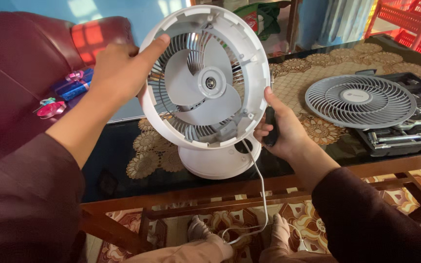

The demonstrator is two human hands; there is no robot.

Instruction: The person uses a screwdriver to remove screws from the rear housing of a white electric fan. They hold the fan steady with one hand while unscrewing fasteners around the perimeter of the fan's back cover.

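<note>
White plastic fan (205, 92) stands on the glass table (118, 160), its grille (360, 101) set aside. Left hand (120, 68) clasps the rim, steadying it; right hand (278, 126) wraps a dark tool handle (270, 127), ready at the housing.

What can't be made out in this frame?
- Dark tool in the right hand: mostly hidden by the fingers and the fan rim, head view.
- Toolbox: cut off by the right edge, partly covered by the loose grille.
- Cord end: hidden behind the knees.
- Left hand fingertips: behind the fan.
</note>
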